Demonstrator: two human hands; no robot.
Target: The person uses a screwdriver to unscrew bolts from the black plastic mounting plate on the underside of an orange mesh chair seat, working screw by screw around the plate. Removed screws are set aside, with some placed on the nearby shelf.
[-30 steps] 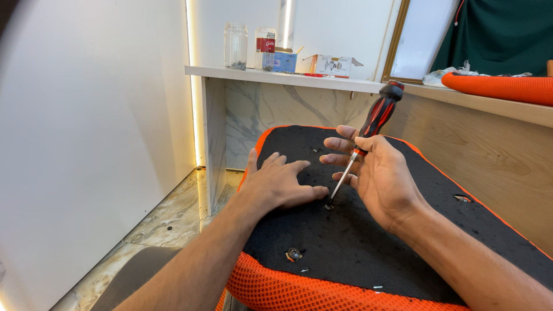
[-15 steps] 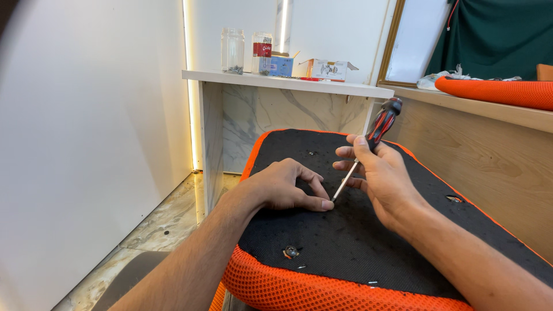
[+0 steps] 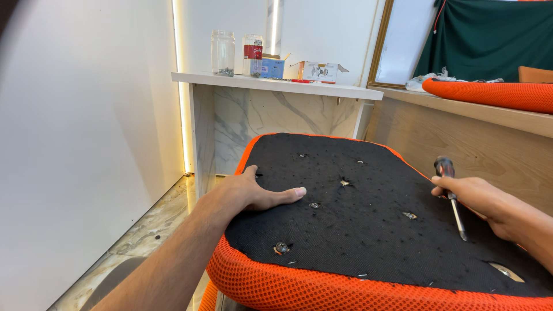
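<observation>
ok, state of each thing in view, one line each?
left hand: flat, palm down on the seat's black underside
right hand: closed around the screwdriver
screwdriver: held low, tip down, almost lying on the fabric
seat cushion: upside down, black underside up, orange mesh edge
screw: sitting in the front left hole, whether tight cannot be told
glass jar: upright on the shelf, small bits at the bottom
cardboard box: open

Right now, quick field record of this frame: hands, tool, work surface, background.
left hand: left hand flat on the black underside, palm down
right hand: right hand grips a screwdriver, tip angled down over the fabric
work surface: seat cushion upside down, black fabric, orange mesh edge
hardware: screw near the front edge, more fittings spread across the panel
background: glass jar on the white shelf
</observation>
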